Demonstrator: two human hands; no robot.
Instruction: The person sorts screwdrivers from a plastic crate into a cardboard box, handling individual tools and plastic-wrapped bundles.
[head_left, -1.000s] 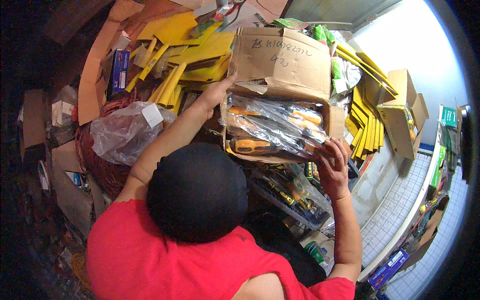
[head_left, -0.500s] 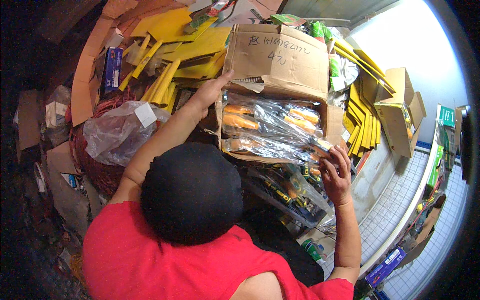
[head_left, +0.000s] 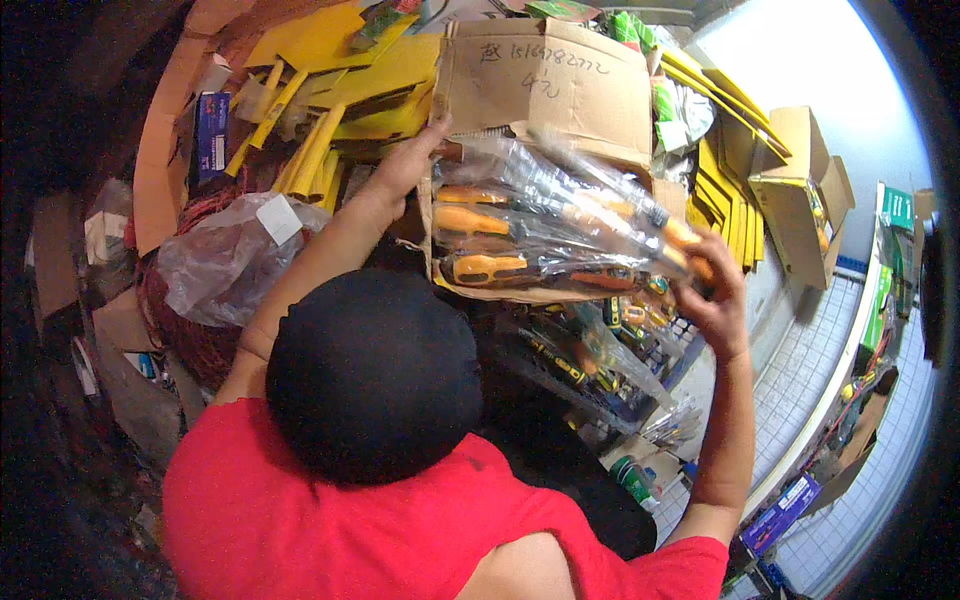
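Up high, the person's left hand [head_left: 400,165] grips the left edge of a brown cardboard box [head_left: 545,85], with the fingers curled over the rim. The right hand [head_left: 712,295] holds the right end of a clear plastic bag of screwdrivers [head_left: 540,235] with orange handles, and its fingers are closed on the plastic. The bag lies in the open front of the box and fills most of the gap, so there is little free room between the two hands.

Yellow folded cardboard pieces [head_left: 330,90] are piled tight against the left side of the box, just beside the left hand. More yellow pieces [head_left: 720,180] stand close on the right. A small open cardboard box [head_left: 800,190] sits farther right, well apart from the right hand. Below the left arm lies a crumpled plastic bag [head_left: 225,260] on a red wire coil [head_left: 190,330]. More packed tools [head_left: 600,340] hang right under the box. The person's head in a dark cap [head_left: 375,375] hides what is below the middle.
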